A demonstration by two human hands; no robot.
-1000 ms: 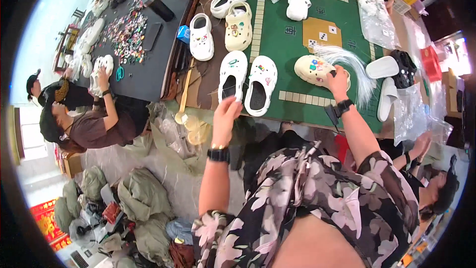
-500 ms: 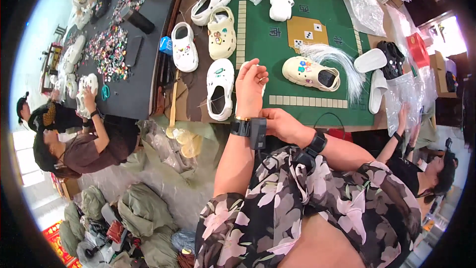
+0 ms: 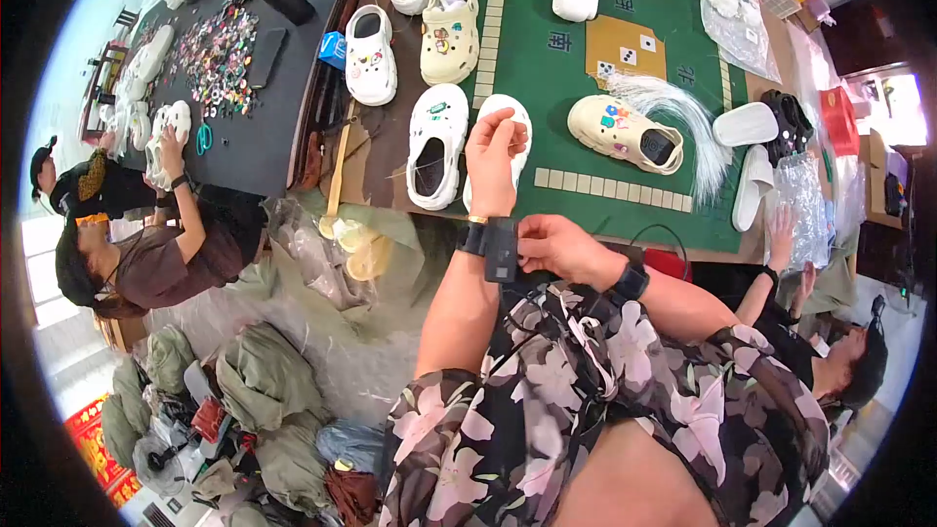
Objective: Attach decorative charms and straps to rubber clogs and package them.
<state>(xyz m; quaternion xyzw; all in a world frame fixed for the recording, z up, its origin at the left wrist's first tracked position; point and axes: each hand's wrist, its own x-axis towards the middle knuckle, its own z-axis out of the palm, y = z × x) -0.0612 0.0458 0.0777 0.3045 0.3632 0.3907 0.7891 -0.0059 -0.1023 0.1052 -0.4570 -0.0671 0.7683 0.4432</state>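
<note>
My left hand [image 3: 494, 164] is raised over the table's near edge, its fingers loosely curled with nothing visible in them. A black box-shaped device [image 3: 501, 252] is strapped to my left wrist. My right hand [image 3: 564, 249] grips the right side of this device, fingers bent; the fingertips are partly hidden behind it. Just beyond my left hand is a white clog [image 3: 518, 117], partly covered by the hand. Left of it lies another white clog [image 3: 435, 141] with green charms. A cream clog [image 3: 625, 132] with colourful charms rests to the right, beside a bundle of white strands [image 3: 708, 127].
Further clogs, one cream [image 3: 451, 34] and one white [image 3: 370, 59], stand at the left on the green-topped table [image 3: 547, 68]. White slippers [image 3: 753, 185] lie at the right near plastic bags [image 3: 800, 205]. Co-workers sit on both sides. A dark table [image 3: 264, 137] holds scattered charms [image 3: 210, 59].
The view has shifted, so the table items sit slightly higher and the right-side ones further right. My right hand stays at the device on my left wrist.
</note>
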